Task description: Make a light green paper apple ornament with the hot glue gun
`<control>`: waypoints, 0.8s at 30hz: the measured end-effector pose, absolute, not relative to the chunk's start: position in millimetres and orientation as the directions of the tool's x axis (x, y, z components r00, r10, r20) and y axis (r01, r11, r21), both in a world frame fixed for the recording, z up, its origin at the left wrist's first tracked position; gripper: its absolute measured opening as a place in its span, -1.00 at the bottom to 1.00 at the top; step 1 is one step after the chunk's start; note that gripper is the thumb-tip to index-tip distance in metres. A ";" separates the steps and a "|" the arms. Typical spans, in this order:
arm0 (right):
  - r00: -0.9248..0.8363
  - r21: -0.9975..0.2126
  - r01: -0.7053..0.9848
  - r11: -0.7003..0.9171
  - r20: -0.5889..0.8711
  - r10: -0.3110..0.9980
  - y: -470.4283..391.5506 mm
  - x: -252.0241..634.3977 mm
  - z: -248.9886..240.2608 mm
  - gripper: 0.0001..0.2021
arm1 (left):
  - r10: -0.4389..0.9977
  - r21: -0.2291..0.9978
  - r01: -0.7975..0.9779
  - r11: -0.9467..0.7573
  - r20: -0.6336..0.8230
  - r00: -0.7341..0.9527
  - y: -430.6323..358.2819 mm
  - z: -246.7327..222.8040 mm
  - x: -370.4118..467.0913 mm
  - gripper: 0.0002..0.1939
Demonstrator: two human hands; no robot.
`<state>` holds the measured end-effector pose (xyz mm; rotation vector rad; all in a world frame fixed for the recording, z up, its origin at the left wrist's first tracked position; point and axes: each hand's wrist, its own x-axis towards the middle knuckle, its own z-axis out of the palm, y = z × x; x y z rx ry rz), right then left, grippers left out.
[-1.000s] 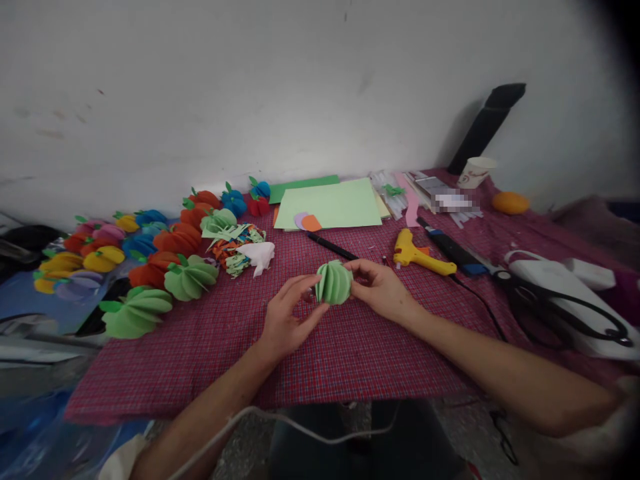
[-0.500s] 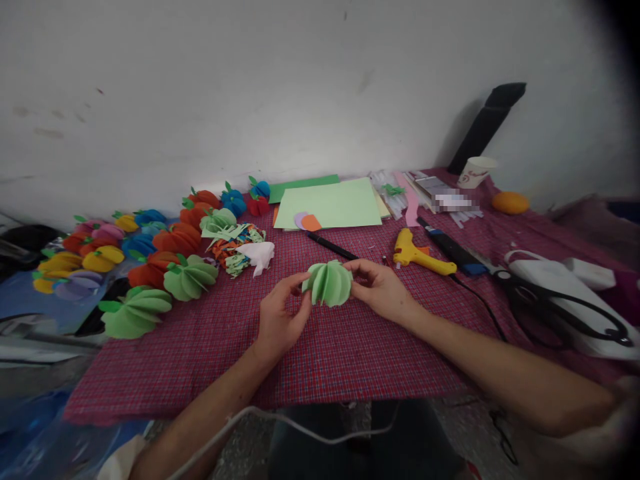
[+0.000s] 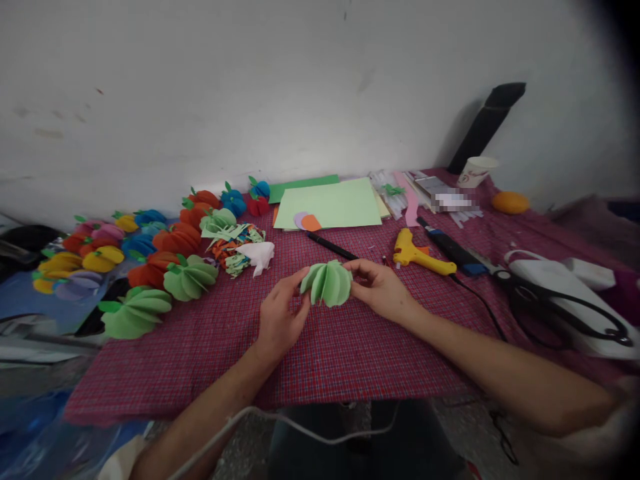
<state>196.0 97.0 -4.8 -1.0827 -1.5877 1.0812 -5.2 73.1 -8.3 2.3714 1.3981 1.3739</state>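
Note:
Between my two hands is a light green paper pumpkin [image 3: 327,284], its folded segments fanned out, with no leaf visible on it. My left hand [image 3: 283,310] pinches its left edge between thumb and fingers. On the other side, my right hand [image 3: 379,288] grips the right edge with thumb and forefinger. A black pen [image 3: 331,246] lies just behind the pumpkin. To the right of my right hand rests a yellow glue gun [image 3: 423,256] with a black cord.
Several finished paper pumpkins [image 3: 180,239] crowd the left side, beside paper scraps [image 3: 233,250] and a crumpled tissue [image 3: 259,255]. Light green sheets [image 3: 330,205] lie at the back. Rightward are a utility knife [image 3: 453,248], large scissors [image 3: 555,300], a paper cup [image 3: 476,172] and an orange fruit [image 3: 510,202].
The left segments of the paper pumpkin have spread slightly wider near my left fingers. My right hand and the things on the table stay in place.

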 end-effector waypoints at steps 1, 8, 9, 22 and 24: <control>-0.208 -0.959 0.168 0.230 0.194 0.959 97.1 195.9 -4.8 -0.80 | 0.720 0.438 0.677 -0.591 0.665 0.198 72.9 -8.2 -5.2 -0.57; -0.214 -0.952 0.191 0.241 0.199 0.956 97.1 196.5 -4.5 -0.82 | 0.655 0.332 0.681 -0.653 0.699 0.287 73.5 -10.9 -6.9 -0.52; -0.213 -0.950 0.194 0.244 0.202 0.956 97.3 196.7 -4.8 -0.81 | 0.647 0.319 0.682 -0.658 0.703 0.296 73.7 -11.5 -7.3 -0.52; -0.227 -0.952 0.178 0.249 0.207 0.952 97.1 196.3 -6.0 -0.82 | 0.677 0.405 0.621 -0.671 0.677 0.289 71.1 -7.5 -4.1 -0.63; -0.223 -0.953 0.171 0.251 0.210 0.952 97.3 196.0 -5.9 -0.80 | 0.713 0.491 0.565 -0.663 0.644 0.277 70.5 -6.5 -3.2 -0.64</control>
